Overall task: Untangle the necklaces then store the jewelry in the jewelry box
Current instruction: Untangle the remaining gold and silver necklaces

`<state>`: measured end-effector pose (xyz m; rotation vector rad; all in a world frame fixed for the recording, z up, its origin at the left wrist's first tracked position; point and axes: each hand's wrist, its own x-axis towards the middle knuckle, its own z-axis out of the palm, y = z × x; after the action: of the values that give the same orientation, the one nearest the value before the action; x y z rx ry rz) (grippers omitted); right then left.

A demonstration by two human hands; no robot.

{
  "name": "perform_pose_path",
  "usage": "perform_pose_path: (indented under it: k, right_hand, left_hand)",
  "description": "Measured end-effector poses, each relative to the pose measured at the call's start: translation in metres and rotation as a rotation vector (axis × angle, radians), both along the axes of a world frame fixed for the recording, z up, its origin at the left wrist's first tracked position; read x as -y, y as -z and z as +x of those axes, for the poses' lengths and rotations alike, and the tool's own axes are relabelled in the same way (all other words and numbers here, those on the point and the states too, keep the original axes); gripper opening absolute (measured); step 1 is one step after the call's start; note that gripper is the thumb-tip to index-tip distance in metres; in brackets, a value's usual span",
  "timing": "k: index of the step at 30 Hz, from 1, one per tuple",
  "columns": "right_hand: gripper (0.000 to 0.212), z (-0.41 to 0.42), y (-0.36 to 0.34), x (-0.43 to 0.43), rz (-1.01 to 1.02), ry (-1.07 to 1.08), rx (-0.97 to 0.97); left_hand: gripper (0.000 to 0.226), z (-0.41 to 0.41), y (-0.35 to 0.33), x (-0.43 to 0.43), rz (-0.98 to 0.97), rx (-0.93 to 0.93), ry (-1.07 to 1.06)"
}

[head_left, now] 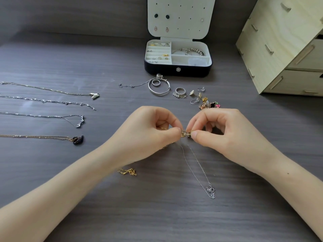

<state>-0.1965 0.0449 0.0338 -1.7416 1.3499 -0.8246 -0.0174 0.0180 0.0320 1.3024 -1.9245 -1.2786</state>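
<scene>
Both hands are pinching one small gold knot (185, 133), held just above the worktop (104, 206).

Left grip (153, 130): thumb and forefinger are clamping the knot's left side, with the other fingers curled in. Right grip (222, 130): thumb and forefinger are clamping its right side. The fingertips are almost meeting across it.

Key relation: the silver chain (197, 170) is trailing from the knot toward you and to your right. Its two strands are lying close together, and the long axis is slanting to the clasp (211, 191) on the worktop near your right forearm. A gold chain end (128, 172) is lying on the other side, just beside your left forearm. How it joins the knot is hidden under that hand.

Judgement: your right grip is nearer the silver run, so it is better placed to feed that strand out along its own line while the left steadies the gold. Pulling straight apart is likely to tighten the knot.

The jewelry box (178, 71) is standing open well beyond the hands.
</scene>
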Motion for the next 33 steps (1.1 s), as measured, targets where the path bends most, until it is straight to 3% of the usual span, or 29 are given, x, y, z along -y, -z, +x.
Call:
perform_pose_path:
  k: [8,18,22,27,33]
  right_hand:
    - [0.011,0.001,0.004,-0.004,-0.117,-0.019,-0.263]
    - [0.011,0.006,0.006,0.0,-0.13,-0.073,-0.168]
    - [0.011,0.005,0.004,-0.001,-0.1,-0.062,-0.189]
    - [0.013,0.0,-0.006,-0.001,0.011,0.003,-0.061]
    - [0.016,0.001,-0.006,-0.001,0.06,0.01,-0.041]
  left_hand:
    - [0.003,0.005,0.006,0.005,0.057,-0.103,0.028]
    - [0.009,0.004,0.005,0.007,0.102,-0.159,0.086]
    - [0.009,0.005,0.006,0.006,0.063,-0.109,0.07]
    - [0.008,0.004,0.005,0.0,-0.126,0.081,0.11]
    - [0.005,0.001,0.003,-0.004,-0.24,0.259,0.154]
